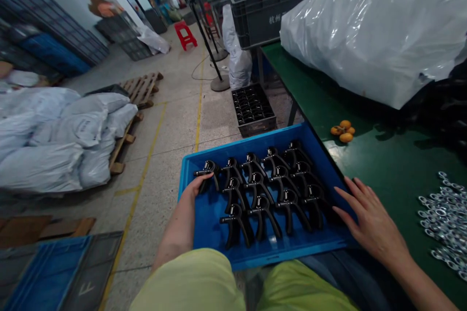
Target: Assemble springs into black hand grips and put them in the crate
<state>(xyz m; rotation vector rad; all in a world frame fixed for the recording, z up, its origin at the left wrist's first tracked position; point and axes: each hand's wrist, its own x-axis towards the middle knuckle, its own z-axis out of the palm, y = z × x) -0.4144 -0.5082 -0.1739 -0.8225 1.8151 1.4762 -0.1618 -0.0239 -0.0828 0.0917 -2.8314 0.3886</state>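
A blue crate (pixel 270 257) sits before me, with rows of black hand grip strengtheners (pixel 260 214) standing in it. At the crate's far left corner, my left hand (pixel 197 185) is closed on one black hand grip strengthener (pixel 208 167), its thumb lying across the top. Most of that hand's fingers are hidden behind the grip. My right hand (pixel 375 221) is open, fingers stretched out, at the green table's edge beside the crate's right wall. It holds nothing.
On the green table (pixel 379 165) are small orange fruits (pixel 345 131), a pile of shiny metal eyelet parts (pixel 447 226) and a large white bag (pixel 365 29). A dark crate of grips (pixel 255 129) stands on the floor beyond. White sacks (pixel 62 141) lie on a pallet at left.
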